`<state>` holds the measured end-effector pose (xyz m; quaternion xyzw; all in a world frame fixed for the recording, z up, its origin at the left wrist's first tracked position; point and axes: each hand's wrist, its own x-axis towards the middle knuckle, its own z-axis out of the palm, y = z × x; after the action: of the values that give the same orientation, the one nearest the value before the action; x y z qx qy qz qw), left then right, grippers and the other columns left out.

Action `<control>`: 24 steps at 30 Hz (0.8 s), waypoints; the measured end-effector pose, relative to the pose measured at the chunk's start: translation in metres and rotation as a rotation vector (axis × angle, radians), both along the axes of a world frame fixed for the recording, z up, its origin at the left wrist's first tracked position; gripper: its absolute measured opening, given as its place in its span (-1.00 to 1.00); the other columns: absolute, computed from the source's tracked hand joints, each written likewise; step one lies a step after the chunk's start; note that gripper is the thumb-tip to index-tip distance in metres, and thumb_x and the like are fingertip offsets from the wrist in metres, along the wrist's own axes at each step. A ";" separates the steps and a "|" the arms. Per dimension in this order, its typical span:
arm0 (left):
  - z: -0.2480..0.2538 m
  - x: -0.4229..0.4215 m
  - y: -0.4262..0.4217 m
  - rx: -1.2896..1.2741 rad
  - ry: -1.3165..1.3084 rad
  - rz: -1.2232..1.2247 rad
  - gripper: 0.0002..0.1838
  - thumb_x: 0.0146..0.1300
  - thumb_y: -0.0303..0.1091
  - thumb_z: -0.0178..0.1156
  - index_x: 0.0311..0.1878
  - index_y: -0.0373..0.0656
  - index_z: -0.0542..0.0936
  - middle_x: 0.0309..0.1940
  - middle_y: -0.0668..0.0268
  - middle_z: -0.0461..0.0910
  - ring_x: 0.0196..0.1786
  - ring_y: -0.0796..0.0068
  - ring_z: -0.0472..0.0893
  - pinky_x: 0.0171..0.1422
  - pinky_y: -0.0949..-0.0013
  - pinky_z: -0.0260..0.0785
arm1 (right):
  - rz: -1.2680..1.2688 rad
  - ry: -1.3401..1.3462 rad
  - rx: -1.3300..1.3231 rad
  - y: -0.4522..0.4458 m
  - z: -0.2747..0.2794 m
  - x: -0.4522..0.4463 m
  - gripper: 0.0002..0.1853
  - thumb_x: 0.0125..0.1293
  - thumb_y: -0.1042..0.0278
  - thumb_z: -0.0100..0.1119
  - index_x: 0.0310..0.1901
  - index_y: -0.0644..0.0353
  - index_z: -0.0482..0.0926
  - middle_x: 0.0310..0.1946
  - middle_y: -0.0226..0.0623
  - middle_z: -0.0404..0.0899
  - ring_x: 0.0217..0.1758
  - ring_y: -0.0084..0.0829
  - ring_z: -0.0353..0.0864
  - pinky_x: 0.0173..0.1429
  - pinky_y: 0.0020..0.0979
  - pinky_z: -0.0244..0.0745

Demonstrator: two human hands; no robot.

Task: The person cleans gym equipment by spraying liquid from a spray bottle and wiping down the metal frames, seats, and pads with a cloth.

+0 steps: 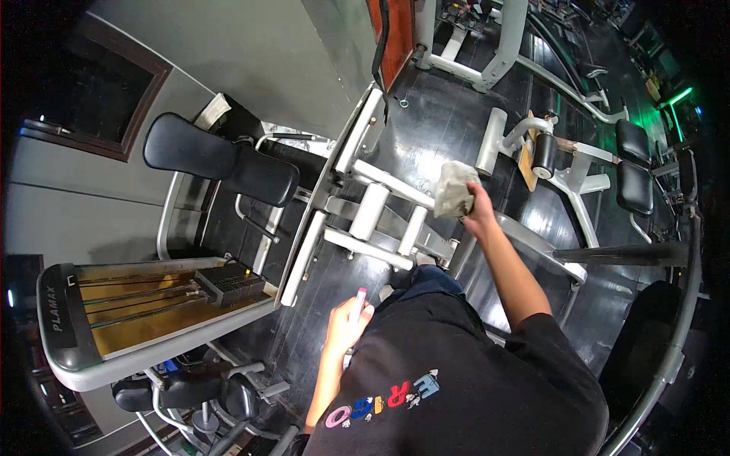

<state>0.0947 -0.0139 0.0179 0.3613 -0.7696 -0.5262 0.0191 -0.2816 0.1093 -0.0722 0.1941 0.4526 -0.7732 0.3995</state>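
My right hand [480, 214] is closed on a crumpled light-grey cloth [455, 188], held out in front of me over the white frame of a gym machine [414, 228]. From this view I cannot tell whether the cloth touches the metal. Close to my body on the left, my left hand [346, 328] is wrapped round a slim object with a pink tip [360, 294]. The tip pokes up past the thumb, and the fingers hide most of the rest, so its kind does not show.
A black padded bench [220, 158] and a weight stack machine [171, 304] stand at the left. On the right is another machine with black pads [633, 167] and a roller [544, 156]. A curved metal rail [677, 342] runs along the right side. The floor [414, 114] is dark and shiny.
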 end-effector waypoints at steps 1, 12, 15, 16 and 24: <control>0.000 -0.001 -0.001 -0.053 0.033 -0.002 -0.77 0.21 -0.26 0.30 -0.28 -0.26 0.60 -0.49 0.17 0.60 -0.37 0.30 0.64 -0.22 0.26 0.44 | -0.017 0.019 -0.047 0.009 -0.001 -0.001 -0.64 0.38 0.13 0.00 0.08 0.12 0.52 -0.03 -0.28 0.64 -0.01 -0.25 0.65 0.17 -0.13 0.54; -0.016 -0.015 -0.026 0.082 -0.104 -0.016 -0.64 0.31 -0.10 0.20 -0.37 -0.27 0.57 -0.60 0.30 0.56 -0.58 0.52 0.60 -0.45 0.37 0.41 | 0.269 0.119 0.151 0.042 -0.008 0.138 -0.72 0.25 0.22 0.20 -0.06 0.15 0.55 -0.25 -0.33 0.62 -0.27 -0.35 0.66 -0.16 -0.21 0.64; -0.019 -0.015 -0.034 0.061 -0.120 -0.071 -0.62 0.31 -0.09 0.19 -0.42 -0.25 0.57 -0.66 0.31 0.54 -0.57 0.50 0.63 -0.43 0.34 0.43 | 0.448 0.258 0.327 0.061 -0.027 0.151 -0.68 0.27 0.28 0.15 0.02 0.18 0.54 -0.19 -0.34 0.62 -0.17 -0.43 0.63 -0.08 -0.34 0.57; -0.019 -0.014 -0.035 0.046 -0.166 -0.100 -0.62 0.30 -0.09 0.19 -0.45 -0.24 0.57 -0.68 0.30 0.53 -0.57 0.49 0.64 -0.42 0.33 0.43 | 0.521 0.335 0.394 0.069 -0.025 0.155 -0.68 0.27 0.30 0.14 0.04 0.20 0.54 -0.17 -0.34 0.62 -0.16 -0.44 0.61 -0.06 -0.36 0.54; -0.036 -0.017 -0.036 0.007 -0.270 -0.271 -0.57 0.23 0.06 0.22 -0.38 -0.18 0.66 -0.54 0.12 0.66 -0.34 0.09 0.71 -0.19 0.13 0.49 | 0.292 0.229 0.458 0.112 -0.032 0.192 -0.69 0.27 0.36 0.10 0.04 0.23 0.53 -0.17 -0.35 0.62 -0.15 -0.44 0.60 -0.04 -0.37 0.51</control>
<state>0.0777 -0.0500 -0.0181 0.3214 -0.8051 -0.4733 -0.1565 -0.0896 0.2209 -0.1037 0.1233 0.6806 -0.6023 0.3986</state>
